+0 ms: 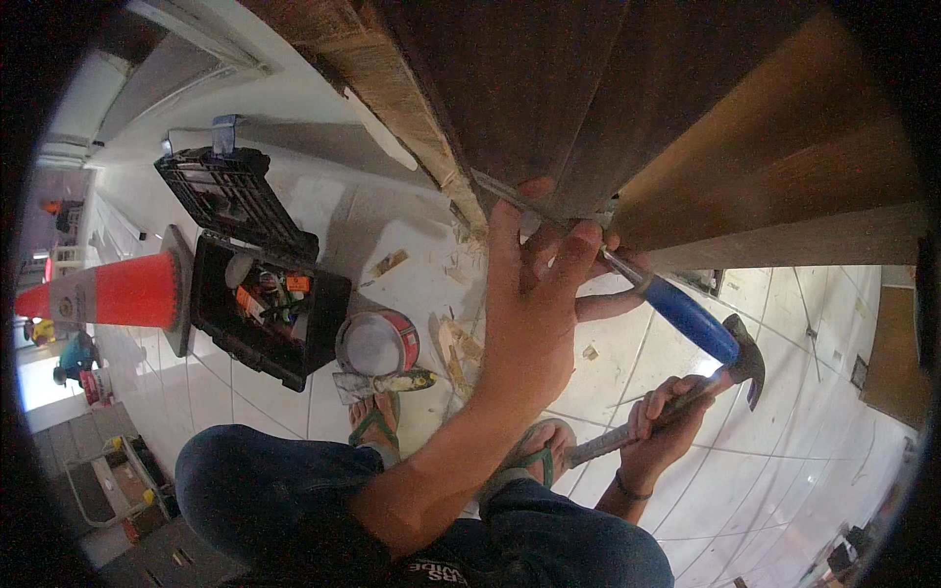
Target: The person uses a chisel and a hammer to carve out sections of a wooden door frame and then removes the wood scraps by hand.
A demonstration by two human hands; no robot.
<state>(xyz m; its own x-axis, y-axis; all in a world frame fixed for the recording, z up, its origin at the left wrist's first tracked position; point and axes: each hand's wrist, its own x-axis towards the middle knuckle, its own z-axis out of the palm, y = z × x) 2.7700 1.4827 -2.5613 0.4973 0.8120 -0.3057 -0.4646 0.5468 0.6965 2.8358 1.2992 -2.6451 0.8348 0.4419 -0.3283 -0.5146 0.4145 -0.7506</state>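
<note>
The chisel [676, 312], blue-handled with a metal blade, sits slanted against the lower edge of a dark wooden door [627, 108], its tip at the corner by the frame. The left hand [529, 314] has its fingers [578, 250] closed around the blade near the tip, the palm turned away. The right hand [662, 431], lower and to the right, grips the shaft of a claw hammer [686, 397], its fingers wrapped tight; the hammer head is just beside the chisel handle's end. On the tiled floor [774, 451] lie wood chips [453, 343], a round tin [377, 343], an open black toolbox [265, 294] and an orange cone [118, 291]. Both feet wear green sandals [377, 423].
</note>
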